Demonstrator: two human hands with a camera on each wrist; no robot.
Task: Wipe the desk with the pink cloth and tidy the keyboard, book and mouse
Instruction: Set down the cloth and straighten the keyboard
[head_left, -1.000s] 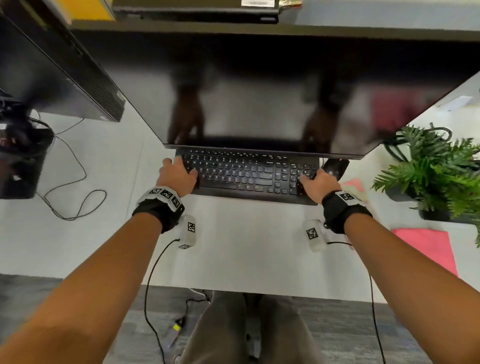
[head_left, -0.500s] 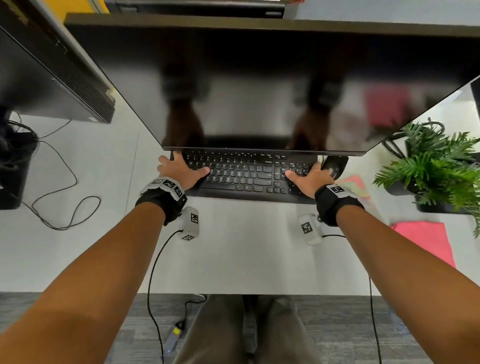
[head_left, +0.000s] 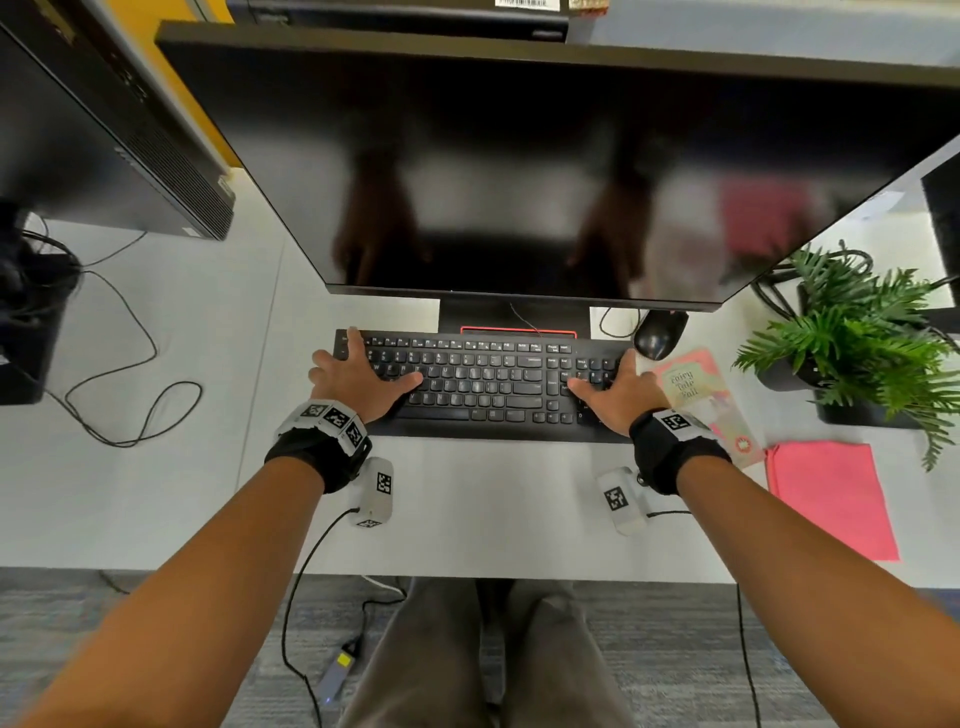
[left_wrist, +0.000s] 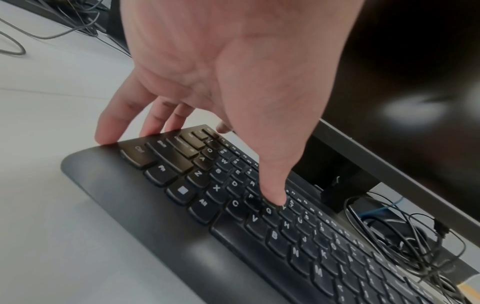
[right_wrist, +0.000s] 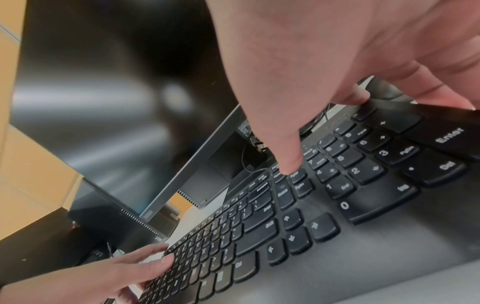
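Observation:
The black keyboard (head_left: 478, 384) lies on the white desk (head_left: 493, 509) just in front of the monitor stand (head_left: 514, 317). My left hand (head_left: 366, 371) grips its left end: the fingers (left_wrist: 111, 127) curl over the side edge and the thumb (left_wrist: 272, 191) presses on the keys. My right hand (head_left: 608, 379) grips the right end the same way, thumb (right_wrist: 288, 160) on the keys by the number pad. A black mouse (head_left: 657, 335) sits behind the keyboard's right corner. The pink book (head_left: 701, 395) lies right of the keyboard, and the folded pink cloth (head_left: 831, 499) lies nearer the desk edge.
A large dark monitor (head_left: 545, 182) overhangs the back of the desk. A potted green plant (head_left: 857, 343) stands at the right, behind the cloth. A second dark screen (head_left: 104, 156) and loose cables (head_left: 130, 364) occupy the left side. Tangled wires (left_wrist: 402, 236) lie under the monitor.
The keyboard has slid a little toward me, out from under the monitor's lower edge, so the stand base now shows. Both hands stay on its ends.

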